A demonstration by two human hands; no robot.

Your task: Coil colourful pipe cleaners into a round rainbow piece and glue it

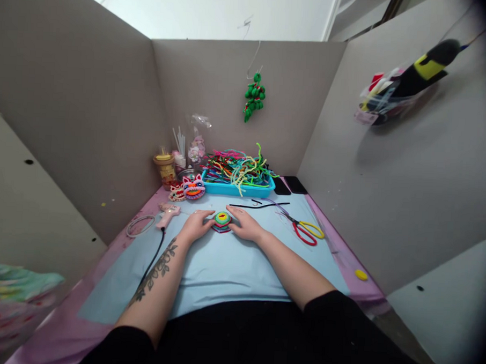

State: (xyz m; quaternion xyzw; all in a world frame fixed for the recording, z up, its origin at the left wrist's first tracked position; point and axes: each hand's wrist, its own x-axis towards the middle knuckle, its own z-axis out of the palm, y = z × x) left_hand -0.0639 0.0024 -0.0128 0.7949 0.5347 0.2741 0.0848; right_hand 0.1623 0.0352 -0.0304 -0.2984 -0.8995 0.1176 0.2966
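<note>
While the blue tray (238, 190) brims with fuzzy stems (239, 166), the action sits on its near side: a round, yellow-centred piece (222, 220) on the cloth, flanked by both hands! Left hand (200, 224) half open, thumb and fingers apart at one side; right hand (244, 223) matching it opposite, fingers loosely extended. Whether either grips, I cannot tell. Left of the tray's near side lies a pink glue gun (168, 216); to its near right, scissors (303, 230) spread their handles.
</note>
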